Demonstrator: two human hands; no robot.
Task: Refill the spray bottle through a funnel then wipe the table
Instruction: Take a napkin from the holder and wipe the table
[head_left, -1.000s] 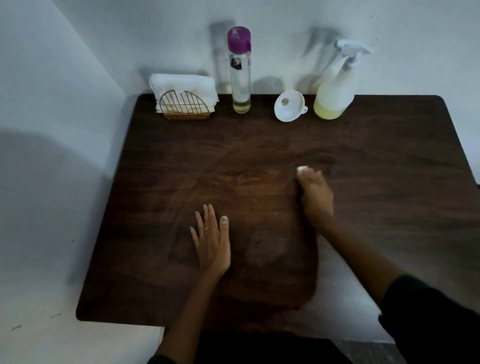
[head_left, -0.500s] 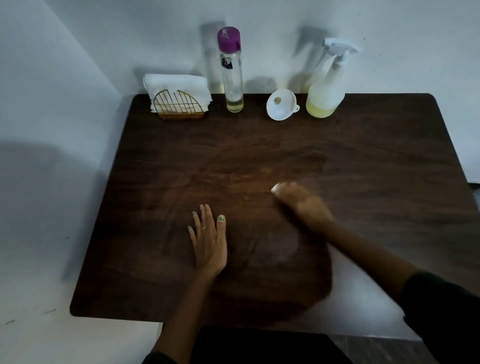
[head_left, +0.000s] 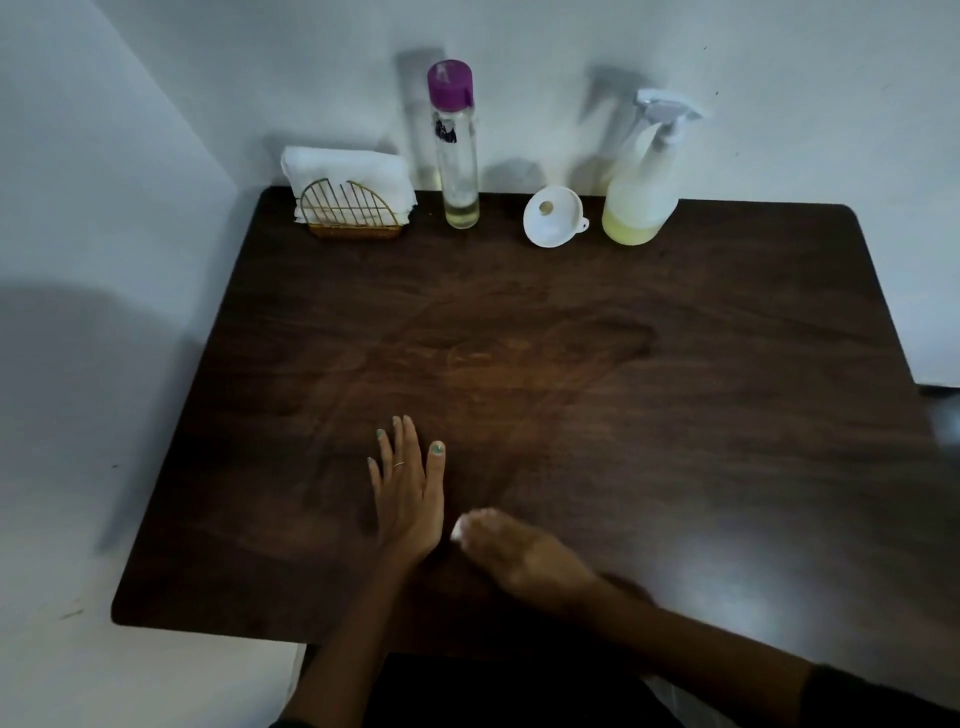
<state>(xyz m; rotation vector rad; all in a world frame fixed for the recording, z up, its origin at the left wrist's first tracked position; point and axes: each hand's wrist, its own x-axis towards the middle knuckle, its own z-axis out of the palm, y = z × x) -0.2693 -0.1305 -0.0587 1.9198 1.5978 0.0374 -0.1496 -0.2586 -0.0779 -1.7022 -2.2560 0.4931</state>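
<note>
My right hand (head_left: 524, 558) presses a small white tissue (head_left: 459, 531) onto the dark wooden table (head_left: 675, 415) near the front edge; only a bit of the tissue peeks out at the fingertips, and the hand is blurred. My left hand (head_left: 408, 491) lies flat beside it, fingers spread, holding nothing. At the back stand the spray bottle (head_left: 647, 171) with pale yellow liquid at its bottom, the white funnel (head_left: 551, 215) lying on the table, and a tall clear bottle (head_left: 456, 145) with a purple cap.
A gold wire holder with white napkins (head_left: 350, 200) sits at the back left corner. White walls close in behind and on the left. Smear marks show on the table's middle.
My right hand has swept the tissue from the table's middle toward me and to the left, ending beside my left hand. The left hand has stayed flat in place.
</note>
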